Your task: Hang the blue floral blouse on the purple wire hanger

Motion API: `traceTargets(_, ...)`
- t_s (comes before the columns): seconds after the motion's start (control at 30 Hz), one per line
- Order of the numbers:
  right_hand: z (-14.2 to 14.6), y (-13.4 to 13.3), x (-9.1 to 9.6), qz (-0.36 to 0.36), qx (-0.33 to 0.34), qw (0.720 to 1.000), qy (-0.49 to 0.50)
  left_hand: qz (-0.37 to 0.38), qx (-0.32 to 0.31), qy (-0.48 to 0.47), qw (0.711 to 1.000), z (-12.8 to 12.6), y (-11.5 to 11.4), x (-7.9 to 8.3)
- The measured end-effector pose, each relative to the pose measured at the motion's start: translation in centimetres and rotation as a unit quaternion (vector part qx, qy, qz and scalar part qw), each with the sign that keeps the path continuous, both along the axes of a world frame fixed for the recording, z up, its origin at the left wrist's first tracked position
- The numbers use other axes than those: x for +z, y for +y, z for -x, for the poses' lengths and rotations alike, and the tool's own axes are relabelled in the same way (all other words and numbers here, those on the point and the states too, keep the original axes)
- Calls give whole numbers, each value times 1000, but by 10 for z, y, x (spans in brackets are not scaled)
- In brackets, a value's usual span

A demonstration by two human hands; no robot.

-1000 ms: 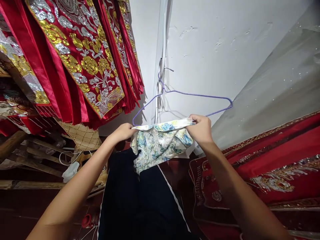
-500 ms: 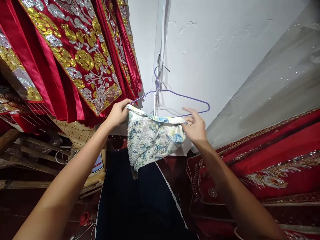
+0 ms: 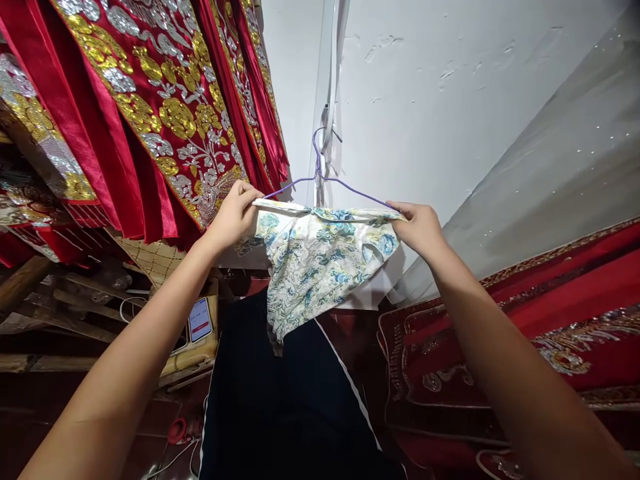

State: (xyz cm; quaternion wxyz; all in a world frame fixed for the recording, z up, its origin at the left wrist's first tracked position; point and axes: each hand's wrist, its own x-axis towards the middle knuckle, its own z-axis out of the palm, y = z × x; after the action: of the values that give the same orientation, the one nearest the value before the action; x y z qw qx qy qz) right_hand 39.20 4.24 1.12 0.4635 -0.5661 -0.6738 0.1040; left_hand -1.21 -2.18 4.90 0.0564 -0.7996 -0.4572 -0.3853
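Observation:
A white garment (image 3: 320, 253) with a blue and green floral print hangs between my hands, its band stretched nearly straight along the top. My left hand (image 3: 235, 213) is closed on the band's left end, with the thumb and fingers pinching it. At the other end my right hand (image 3: 417, 225) pinches the band near the corner. Behind the band shows a purple clothes hanger (image 3: 353, 190), its hook up by a thin rail on the wall. Both lower ends of the hanger are hidden by the garment and my hands.
Red cloths with gold and silver embroidery (image 3: 175, 113) hang at the upper left. A phone (image 3: 200, 320) stands on a bamboo stand at the left. More red beaded fabric (image 3: 565, 320) lies at the right, below a grey sheet (image 3: 550, 160). The wall (image 3: 415, 100) is white.
My right hand has moved right and up, pulling the band wider over the hanger's right end. Its raised fingers have closed on the band. The garment is spread flatter.

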Motion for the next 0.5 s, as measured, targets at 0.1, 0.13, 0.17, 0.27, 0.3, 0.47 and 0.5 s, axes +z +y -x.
traceTargets(0.1, -9, -23, 4, -11, -38, 998, -56, -13, 13, -3, 1000, -5, -2, -2)
traceTargets(0.13, -11, -29, 6, -22, -54, 996, -71, -17, 28, -4, 999, -7, -3, -3)
traceTargets(0.17, -11, -33, 8, -34, -62, 995, -76, -19, 46, -5, 999, -10, -4, -4)
traceTargets(0.27, -6, -41, 10, -8, -16, 1000, 17, -25, 94, -8, 995, -13, -5, -8)
traceTargets(0.3, -4, -43, 10, 23, 15, 996, 80, -26, 100, -12, 995, -11, -4, -9)
traceTargets(0.47, -13, -51, 10, 154, 144, 931, 299, -24, 73, -94, 993, 7, 4, -17)
traceTargets(0.5, -19, -51, 12, 174, 173, 921, 301, -27, 70, -119, 990, 12, 6, -18)
